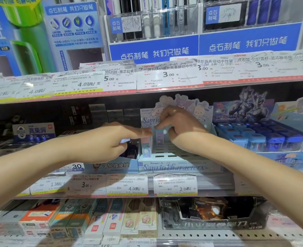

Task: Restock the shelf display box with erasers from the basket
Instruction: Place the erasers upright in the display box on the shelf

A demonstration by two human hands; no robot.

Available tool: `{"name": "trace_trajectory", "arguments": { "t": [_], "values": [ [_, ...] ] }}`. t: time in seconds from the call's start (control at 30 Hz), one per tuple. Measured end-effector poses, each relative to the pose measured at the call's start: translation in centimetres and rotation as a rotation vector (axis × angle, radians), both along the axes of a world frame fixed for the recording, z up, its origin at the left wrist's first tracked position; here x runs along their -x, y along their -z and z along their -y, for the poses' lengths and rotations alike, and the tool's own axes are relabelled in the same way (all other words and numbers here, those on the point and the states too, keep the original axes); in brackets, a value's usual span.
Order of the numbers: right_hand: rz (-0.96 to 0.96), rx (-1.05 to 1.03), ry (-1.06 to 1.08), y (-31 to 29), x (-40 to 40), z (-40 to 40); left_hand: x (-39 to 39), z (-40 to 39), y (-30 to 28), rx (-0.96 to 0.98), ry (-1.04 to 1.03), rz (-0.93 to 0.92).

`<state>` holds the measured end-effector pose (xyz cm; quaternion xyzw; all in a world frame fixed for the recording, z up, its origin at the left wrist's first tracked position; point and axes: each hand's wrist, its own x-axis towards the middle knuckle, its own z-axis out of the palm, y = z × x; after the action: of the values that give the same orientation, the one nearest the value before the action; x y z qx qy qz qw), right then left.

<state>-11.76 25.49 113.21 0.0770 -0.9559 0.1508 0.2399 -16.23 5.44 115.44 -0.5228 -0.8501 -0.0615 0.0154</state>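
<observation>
A: What is this place?
B: A shop shelf (165,196) full of price tags.

A: Where are the hands?
B: Both reach into the pale blue display box (166,164). The right hand (181,125) pinches a purple eraser (159,138) by its top. The left hand (111,139) has fingers out flat, touching a pink eraser (146,145) standing just beside it.
</observation>
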Motion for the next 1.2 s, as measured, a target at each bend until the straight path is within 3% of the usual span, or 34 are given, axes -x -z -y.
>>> {"name": "trace_trajectory", "arguments": {
  "t": [0.1, 0.17, 0.27, 0.33, 0.53, 0.63, 1.2],
  "values": [
    [0.024, 0.102, 0.004, -0.6, 0.0, 0.2, -0.3, 0.0, 0.4, -0.069, -0.001, 0.001],
    [-0.055, 0.283, -0.028, -0.7, -0.5, 0.4, -0.9, -0.1, 0.6, -0.267, 0.000, 0.010],
    [-0.165, 0.465, -0.149, -1.0, -1.8, 1.0, -1.5, -0.3, 0.6, -0.679, -0.011, 0.289],
    [-0.157, 0.535, -0.247, -1.6, -2.8, 1.7, -2.4, -0.5, 0.2, -0.831, -0.054, 0.548],
    [-0.039, 0.644, -0.409, -2.9, -4.1, 3.7, -3.2, -0.7, -0.5, -0.616, -0.124, 1.187],
    [-0.006, 0.644, -0.417, -2.9, -4.1, 4.3, -3.4, -0.5, -0.5, -0.668, -0.069, 1.364],
    [-0.007, 0.638, -0.275, -2.7, -3.5, 3.5, -4.3, -0.5, 0.1, -0.725, 0.061, 1.321]
  ]
}}
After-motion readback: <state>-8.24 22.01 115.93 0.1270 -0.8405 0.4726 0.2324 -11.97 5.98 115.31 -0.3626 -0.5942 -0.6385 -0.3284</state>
